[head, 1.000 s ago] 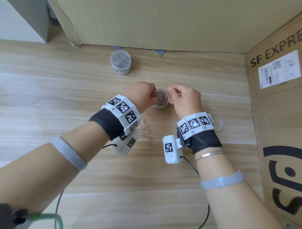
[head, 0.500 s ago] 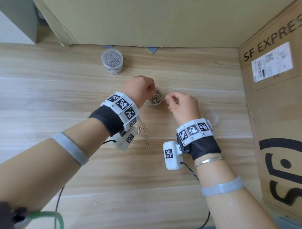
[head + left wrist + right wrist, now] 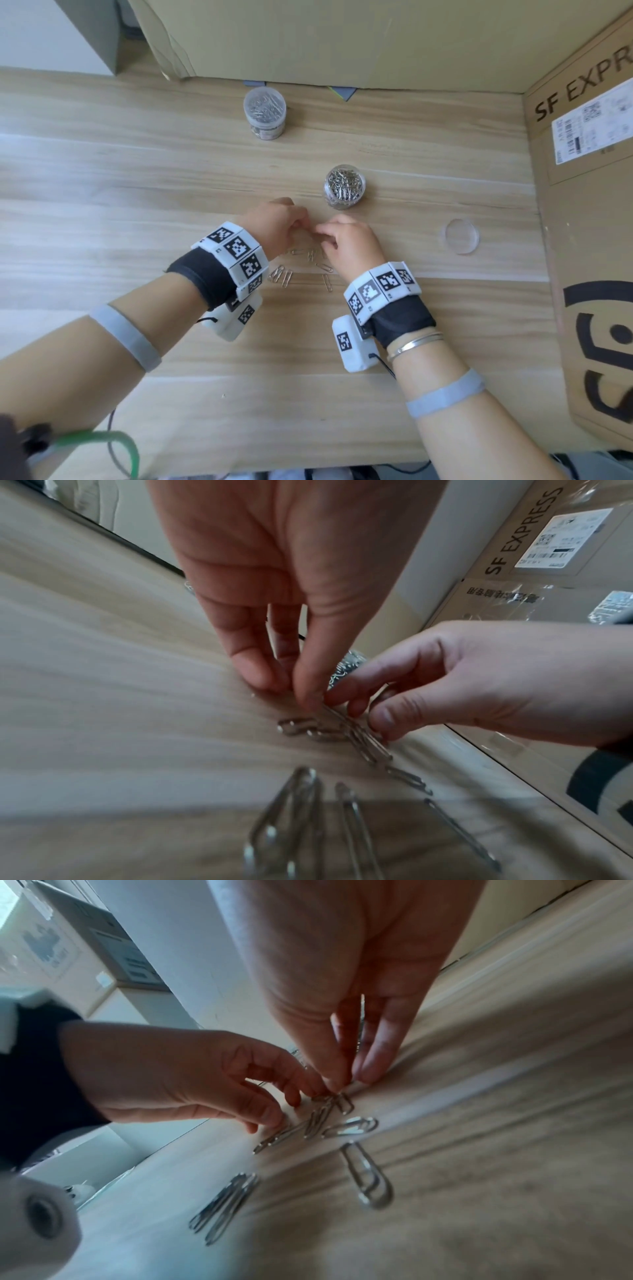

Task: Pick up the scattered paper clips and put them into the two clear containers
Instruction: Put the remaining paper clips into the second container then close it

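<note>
both hands are down at the loose paper clips on the wooden table, close in front of the open jar, which is heaped nearly full. the left hand has thumb and fingertips drawn together at the end of one clip, and the right hand curls its fingertips onto the same little tangle; whether either has truly pinched a clip free is hard to say, since the wrist views are blurred.

the main risk, i think, is that the clips are hooked or overlapping, so lifting one may drag others and fling them across the table. flat wire on a smooth top may also slip from the fingertips. the open jar is so full that more clips could spill over its rim, and a knuckle could tip it. the far jar appears closed.

room is good to the left and toward the body. a cardboard box walls off the right side, with the loose lid lying before it, and more cardboard closes the back.
</note>
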`<state>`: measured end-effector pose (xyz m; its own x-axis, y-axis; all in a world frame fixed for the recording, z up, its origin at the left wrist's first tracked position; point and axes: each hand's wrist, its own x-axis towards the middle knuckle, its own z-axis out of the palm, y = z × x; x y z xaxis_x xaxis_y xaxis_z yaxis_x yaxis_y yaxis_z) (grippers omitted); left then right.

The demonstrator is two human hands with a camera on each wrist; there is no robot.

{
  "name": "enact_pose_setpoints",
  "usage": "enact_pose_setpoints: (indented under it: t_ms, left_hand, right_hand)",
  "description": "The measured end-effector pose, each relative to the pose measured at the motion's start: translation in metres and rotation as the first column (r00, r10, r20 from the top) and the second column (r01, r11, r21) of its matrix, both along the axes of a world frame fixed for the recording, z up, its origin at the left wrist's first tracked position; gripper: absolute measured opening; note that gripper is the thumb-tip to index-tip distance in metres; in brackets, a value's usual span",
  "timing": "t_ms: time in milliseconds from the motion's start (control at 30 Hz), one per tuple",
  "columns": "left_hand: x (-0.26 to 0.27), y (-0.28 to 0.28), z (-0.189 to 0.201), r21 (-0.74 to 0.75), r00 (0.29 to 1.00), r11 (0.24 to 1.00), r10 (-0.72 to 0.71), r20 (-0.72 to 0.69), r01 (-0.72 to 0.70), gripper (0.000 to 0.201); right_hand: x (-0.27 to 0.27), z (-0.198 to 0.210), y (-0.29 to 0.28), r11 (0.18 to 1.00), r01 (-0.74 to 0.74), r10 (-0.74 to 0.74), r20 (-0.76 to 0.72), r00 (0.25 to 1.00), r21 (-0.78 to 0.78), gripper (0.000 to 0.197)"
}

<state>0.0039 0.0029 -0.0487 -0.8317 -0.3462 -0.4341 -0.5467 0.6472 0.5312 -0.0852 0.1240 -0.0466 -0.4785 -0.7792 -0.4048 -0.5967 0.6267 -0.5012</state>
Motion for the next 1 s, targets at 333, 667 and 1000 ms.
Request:
enact_pose_setpoints:
  t_ms: [333, 667, 1000]
  left_hand:
    - [0.021, 0.011, 0.004, 0.071, 0.986, 0.99, -0.13, 0.104, 0.123, 0.066]
    - [0.024, 0.02, 0.0, -0.035, 0.997, 0.997, -0.075, 0.012, 0.075, 0.028]
    - [0.016, 0.023, -0.002, -0.031, 0.996, 0.997, -0.065, 0.067, 0.067, 0.023]
  right_hand:
    - [0.012, 0.009, 0.015, 0.984, -0.07, 0.066, 0.028, 0.997, 0.164, 0.054]
    - [0.015, 0.002, 0.021, 0.987, -0.07, 0.082, -0.08, 0.993, 0.142, 0.021]
    - [0.017, 0.003, 0.013, 0.988, -0.032, 0.051, -0.121, 0.991, 0.154, 0.018]
